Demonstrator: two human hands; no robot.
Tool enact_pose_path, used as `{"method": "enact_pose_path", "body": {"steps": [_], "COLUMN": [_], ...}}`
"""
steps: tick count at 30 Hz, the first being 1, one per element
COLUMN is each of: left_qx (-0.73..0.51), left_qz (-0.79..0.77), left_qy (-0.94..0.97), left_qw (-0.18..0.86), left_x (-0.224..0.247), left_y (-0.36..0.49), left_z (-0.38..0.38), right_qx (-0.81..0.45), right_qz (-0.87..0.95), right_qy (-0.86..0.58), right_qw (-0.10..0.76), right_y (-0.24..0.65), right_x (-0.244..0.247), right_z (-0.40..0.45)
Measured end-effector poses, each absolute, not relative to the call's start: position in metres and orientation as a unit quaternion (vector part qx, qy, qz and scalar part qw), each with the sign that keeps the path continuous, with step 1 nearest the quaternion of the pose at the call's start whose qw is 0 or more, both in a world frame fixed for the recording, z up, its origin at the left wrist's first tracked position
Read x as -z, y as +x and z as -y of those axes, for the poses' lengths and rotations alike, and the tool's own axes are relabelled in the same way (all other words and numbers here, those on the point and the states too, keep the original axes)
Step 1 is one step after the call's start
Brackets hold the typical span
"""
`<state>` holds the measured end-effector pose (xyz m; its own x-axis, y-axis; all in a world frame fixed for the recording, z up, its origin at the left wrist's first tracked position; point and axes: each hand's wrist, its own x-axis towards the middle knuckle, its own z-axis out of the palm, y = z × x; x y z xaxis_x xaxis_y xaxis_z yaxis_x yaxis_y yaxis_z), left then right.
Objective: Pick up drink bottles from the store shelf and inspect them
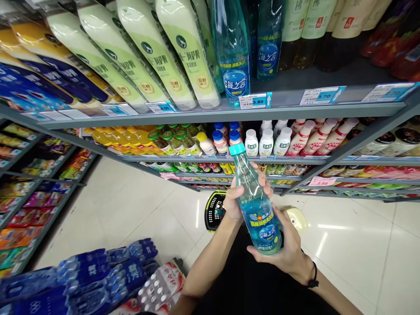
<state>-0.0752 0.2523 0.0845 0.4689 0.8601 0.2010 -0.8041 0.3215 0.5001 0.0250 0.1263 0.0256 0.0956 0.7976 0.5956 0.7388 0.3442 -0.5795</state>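
Note:
Tilted in front of me is a clear blue drink bottle (257,208) with a turquoise cap and a blue and yellow label. My left hand (234,201) is closed around its neck and upper side, with fingers also showing behind the bottle. Low on the bottle, my right hand (288,245) grips the base from the right, thumb underneath. A dark band circles the right wrist. On the shelf above stand like bottles, one tall blue bottle (232,57) at the front edge and another (269,43) to its right.
Shelves (210,114) of drinks run across the front. Below my hands a black basket (214,210) with a yellow-green rim and a cream-coloured object (295,218) rest on the tiled floor (144,201). Blue bottle packs (85,275) are stacked lower left; a snack rack (42,188) stands left.

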Motion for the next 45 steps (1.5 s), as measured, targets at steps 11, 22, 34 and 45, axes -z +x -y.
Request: {"method": "enact_pose_path", "body": {"steps": [11, 22, 34, 45], "left_qx": [-0.512, -0.487, -0.197, -0.014], "left_qz": [-0.139, -0.230, -0.537, -0.502], "left_qy": [0.291, 0.509, 0.617, 0.696], "left_qw": [0.796, 0.672, 0.540, 0.512], "left_x": [-0.081, -0.039, -0.029, 0.037], "left_y": [-0.076, -0.110, -0.260, -0.334], "left_z": [-0.254, -0.264, -0.276, -0.280], "right_qx": [-0.129, -0.531, -0.562, -0.550], "right_qz": [0.638, 0.541, 0.597, 0.591], "right_qy": [-0.587, -0.560, -0.536, -0.574], "right_qw": [0.482, 0.333, 0.200, 0.135], "right_y": [0.023, 0.036, -0.005, -0.101], "right_x": [-0.016, -0.004, 0.082, 0.192], "right_z": [-0.124, -0.158, -0.175, -0.161]}}
